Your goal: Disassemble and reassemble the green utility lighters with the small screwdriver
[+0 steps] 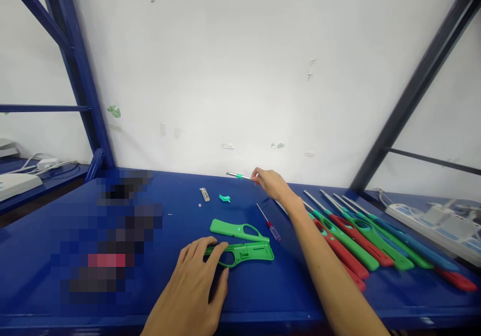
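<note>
My left hand (195,286) lies low over the left end of a green lighter casing half (255,251), its fingers bent loosely and thumb apart. That end of the casing is hidden under the fingers; its hollow inside faces up. Just behind lies the other green casing half (229,229). Farther back, my right hand (270,183) pinches a thin metal lighter tube (233,175) with a turquoise collar, held above the table near the wall. A turquoise trigger piece (224,198) and a small clear-and-metal part (205,194) sit on the table to the left of it.
A screwdriver (273,231) with a purplish handle lies beside the casing halves. Several red, green and blue lighters (349,246) are lined up at right, partly behind my forearm. Blurred items (116,248) lie at left. A power strip (432,223) stands beyond the right frame post.
</note>
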A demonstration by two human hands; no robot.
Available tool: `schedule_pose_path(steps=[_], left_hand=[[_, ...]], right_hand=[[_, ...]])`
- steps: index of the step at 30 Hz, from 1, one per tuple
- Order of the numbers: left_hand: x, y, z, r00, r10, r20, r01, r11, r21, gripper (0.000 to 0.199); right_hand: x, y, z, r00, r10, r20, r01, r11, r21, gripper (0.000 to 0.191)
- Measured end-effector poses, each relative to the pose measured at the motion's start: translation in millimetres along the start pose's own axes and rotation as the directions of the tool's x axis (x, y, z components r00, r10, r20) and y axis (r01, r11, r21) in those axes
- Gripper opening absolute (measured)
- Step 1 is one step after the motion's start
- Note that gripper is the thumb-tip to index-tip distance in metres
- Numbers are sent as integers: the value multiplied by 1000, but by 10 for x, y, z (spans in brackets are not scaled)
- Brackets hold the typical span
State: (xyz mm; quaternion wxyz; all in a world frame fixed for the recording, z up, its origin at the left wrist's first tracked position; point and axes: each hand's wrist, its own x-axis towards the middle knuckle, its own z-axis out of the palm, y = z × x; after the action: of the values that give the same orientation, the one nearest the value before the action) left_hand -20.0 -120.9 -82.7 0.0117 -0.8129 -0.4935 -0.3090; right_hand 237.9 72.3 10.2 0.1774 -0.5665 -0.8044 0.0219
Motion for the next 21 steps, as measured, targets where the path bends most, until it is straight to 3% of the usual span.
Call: schedule_pose_path(steps=[3,6,9,11,16,21], left_hand=[[-9,-4,11,999,-34,-19,33,999,-27,41],[-7,3,30,987,-149,-57,144,985,-96,39],[22,17,-8,964,-243,-109,220,958,-183,37],[55,14,-85,959,-244,-147,213,957,-199,37],[142,-115,-287,947,-160,-278,152,987,-48,47],[133,-312,-280,968,-92,-232,92,996,-8,41]], right_hand=[[-16,-185,-88,998,-50,-27,52,998,43,32],[-25,-339,-139,995,-102,-11,102,991,91,29],[-47,-434,-183,984,-167,61,156,974,162,27],[-74,-473,-214,966,-215,145,180,958,223,31],[-178,-596,-269,855,-333,398,185,912,365,30],[-265,-827,-285,710,-437,553,178,871,459,32]])
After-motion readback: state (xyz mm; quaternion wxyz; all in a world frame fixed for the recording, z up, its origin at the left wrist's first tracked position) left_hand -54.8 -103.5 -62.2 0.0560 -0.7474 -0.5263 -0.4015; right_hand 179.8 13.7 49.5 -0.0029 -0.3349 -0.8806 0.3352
